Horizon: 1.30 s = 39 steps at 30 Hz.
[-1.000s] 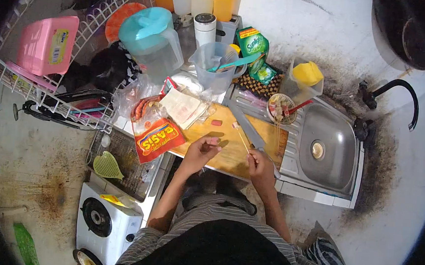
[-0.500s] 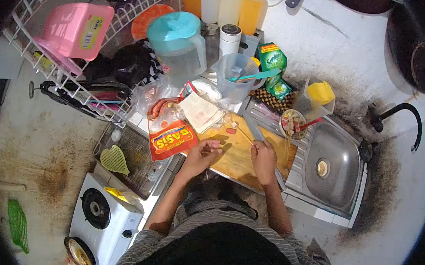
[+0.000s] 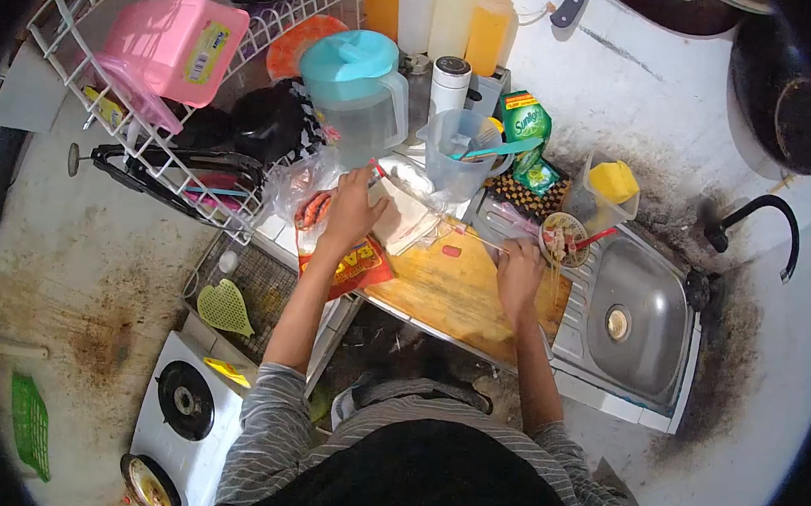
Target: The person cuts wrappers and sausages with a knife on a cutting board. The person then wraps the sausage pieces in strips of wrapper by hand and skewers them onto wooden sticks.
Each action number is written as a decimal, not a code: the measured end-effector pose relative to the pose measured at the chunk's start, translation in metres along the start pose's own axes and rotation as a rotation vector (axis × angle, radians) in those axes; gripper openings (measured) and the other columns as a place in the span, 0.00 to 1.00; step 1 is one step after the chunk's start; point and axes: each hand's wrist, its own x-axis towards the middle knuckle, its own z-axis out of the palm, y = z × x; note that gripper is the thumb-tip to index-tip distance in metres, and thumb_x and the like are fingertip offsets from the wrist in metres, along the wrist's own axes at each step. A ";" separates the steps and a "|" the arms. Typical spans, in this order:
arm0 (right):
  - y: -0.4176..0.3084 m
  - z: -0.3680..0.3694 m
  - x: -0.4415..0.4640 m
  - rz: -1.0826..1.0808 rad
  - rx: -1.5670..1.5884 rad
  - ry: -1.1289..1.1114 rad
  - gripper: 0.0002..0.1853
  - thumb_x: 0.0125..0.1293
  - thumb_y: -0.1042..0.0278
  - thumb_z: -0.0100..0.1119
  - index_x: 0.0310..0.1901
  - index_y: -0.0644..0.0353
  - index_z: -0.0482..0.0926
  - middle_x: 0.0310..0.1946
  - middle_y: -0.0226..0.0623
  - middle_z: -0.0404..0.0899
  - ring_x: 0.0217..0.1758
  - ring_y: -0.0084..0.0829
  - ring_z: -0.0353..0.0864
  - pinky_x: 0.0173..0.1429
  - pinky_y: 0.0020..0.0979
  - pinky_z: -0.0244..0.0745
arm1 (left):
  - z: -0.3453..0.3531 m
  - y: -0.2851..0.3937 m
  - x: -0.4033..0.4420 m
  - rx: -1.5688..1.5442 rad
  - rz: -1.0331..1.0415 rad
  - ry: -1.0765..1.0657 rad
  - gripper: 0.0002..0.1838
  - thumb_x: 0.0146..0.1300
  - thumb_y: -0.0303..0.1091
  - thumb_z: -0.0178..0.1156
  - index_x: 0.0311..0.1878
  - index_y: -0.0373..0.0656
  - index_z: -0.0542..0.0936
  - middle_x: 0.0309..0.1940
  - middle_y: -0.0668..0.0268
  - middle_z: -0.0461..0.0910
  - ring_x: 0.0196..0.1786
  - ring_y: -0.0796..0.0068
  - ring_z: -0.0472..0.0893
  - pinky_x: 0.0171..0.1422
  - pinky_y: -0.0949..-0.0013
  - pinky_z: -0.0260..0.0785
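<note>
Right hand: the bare right hand (image 3: 521, 269) is over the far right part of the cutting board, its thumb and fingers pinched together on a thin pale stick.
Thin pale stick: the thin pale wooden-looking stick (image 3: 483, 241) leaves the right fingertips at its near end, its long axis slanting left and away from the body, with the free end towards the white sheets. A small pinkish bit seems to be at that end, too small to be sure.
Red piece: 1 short red piece of food (image 3: 451, 251) lies on the brown rectangular wooden cutting board (image 3: 477, 305), left of the right fingertips and just on the body side of the stick, apart from both hands. The right hand is nearer to it.
Left hand: the bare left hand (image 3: 356, 210) is out beyond the red-and-yellow printed plastic packet (image 3: 364, 264), the forearm crossing over it. Its fingers point away from the body; whether they are closed on anything I cannot tell.
Beside the left hand: the flat white sheets (image 3: 406, 220) lie to its right, the reddish sausages in clear plastic (image 3: 314, 211) to its left.
Between the 2 hands: the sheets, the red piece and the stick's free end.
Beyond the right hand: a round tub with thin sticks (image 3: 565, 234), near the steel sink (image 3: 646, 307).
</note>
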 end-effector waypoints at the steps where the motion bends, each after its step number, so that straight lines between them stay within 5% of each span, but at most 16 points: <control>1: 0.001 0.002 0.001 -0.039 0.014 0.073 0.10 0.52 0.72 0.57 0.38 0.58 0.78 0.41 0.40 0.75 0.47 0.41 0.71 0.51 0.40 0.64 | 0.001 -0.004 0.000 -0.007 0.007 -0.001 0.18 0.48 0.28 0.62 0.44 0.36 0.73 0.39 0.53 0.74 0.46 0.52 0.71 0.51 0.58 0.64; 5: 0.003 0.002 -0.004 -0.024 0.044 0.103 0.17 0.50 0.74 0.58 0.45 0.60 0.74 0.49 0.43 0.68 0.56 0.44 0.65 0.62 0.42 0.57 | 0.000 -0.010 0.007 -0.102 0.040 -0.117 0.12 0.49 0.29 0.62 0.36 0.34 0.74 0.36 0.53 0.74 0.41 0.54 0.74 0.46 0.60 0.66; 11: 0.002 -0.004 -0.030 -0.283 0.067 0.191 0.17 0.50 0.78 0.56 0.44 0.63 0.72 0.49 0.51 0.69 0.54 0.48 0.68 0.58 0.46 0.61 | -0.011 0.002 0.016 -0.413 0.000 -0.111 0.09 0.54 0.29 0.59 0.34 0.34 0.73 0.27 0.56 0.76 0.32 0.65 0.77 0.38 0.67 0.67; 15: -0.016 -0.035 -0.074 -0.105 0.198 0.024 0.17 0.51 0.76 0.56 0.45 0.63 0.71 0.47 0.53 0.69 0.51 0.50 0.69 0.56 0.46 0.63 | -0.025 0.023 0.016 -0.626 -0.164 -0.204 0.08 0.60 0.31 0.54 0.37 0.36 0.72 0.17 0.66 0.71 0.23 0.79 0.71 0.30 0.74 0.64; 18: -0.012 -0.044 -0.094 0.055 -0.075 0.047 0.17 0.52 0.73 0.56 0.46 0.63 0.70 0.48 0.52 0.69 0.53 0.49 0.68 0.55 0.44 0.64 | -0.013 0.019 0.005 -0.622 -0.155 -0.188 0.09 0.63 0.33 0.50 0.40 0.37 0.71 0.17 0.71 0.67 0.22 0.83 0.65 0.29 0.77 0.60; 23: 0.007 -0.053 -0.110 0.251 -0.146 -0.062 0.19 0.54 0.68 0.57 0.47 0.62 0.69 0.45 0.45 0.69 0.51 0.45 0.67 0.50 0.43 0.66 | -0.014 0.064 -0.023 -0.871 -0.309 -0.234 0.12 0.64 0.36 0.47 0.42 0.37 0.72 0.29 0.69 0.69 0.34 0.81 0.66 0.40 0.75 0.59; 31: 0.005 -0.073 -0.135 0.281 -0.237 -0.202 0.15 0.58 0.67 0.54 0.45 0.62 0.68 0.40 0.45 0.68 0.46 0.44 0.70 0.45 0.38 0.71 | 0.039 0.078 -0.063 -0.932 -0.660 -0.660 0.15 0.63 0.39 0.45 0.41 0.35 0.70 0.25 0.68 0.68 0.31 0.80 0.65 0.37 0.72 0.59; 35: -0.015 -0.107 -0.157 0.478 -0.183 -0.288 0.15 0.58 0.65 0.53 0.45 0.62 0.68 0.40 0.48 0.71 0.40 0.46 0.74 0.40 0.40 0.74 | 0.076 0.054 -0.100 -0.836 -0.409 -0.477 0.11 0.62 0.32 0.51 0.41 0.33 0.68 0.17 0.67 0.68 0.19 0.77 0.66 0.23 0.70 0.59; 38: -0.023 -0.127 -0.180 0.524 -0.121 -0.238 0.15 0.59 0.64 0.53 0.44 0.63 0.67 0.35 0.51 0.74 0.35 0.49 0.76 0.37 0.44 0.73 | 0.062 0.056 -0.107 -0.784 -0.301 -0.415 0.13 0.61 0.34 0.53 0.41 0.32 0.67 0.19 0.60 0.72 0.20 0.71 0.71 0.25 0.69 0.63; 39: -0.031 -0.138 -0.186 0.525 -0.119 -0.248 0.15 0.59 0.64 0.53 0.44 0.63 0.67 0.35 0.51 0.74 0.35 0.49 0.76 0.37 0.44 0.73 | 0.035 0.069 -0.098 -0.644 -0.242 -0.435 0.15 0.59 0.34 0.57 0.40 0.32 0.68 0.23 0.54 0.76 0.23 0.60 0.75 0.28 0.65 0.66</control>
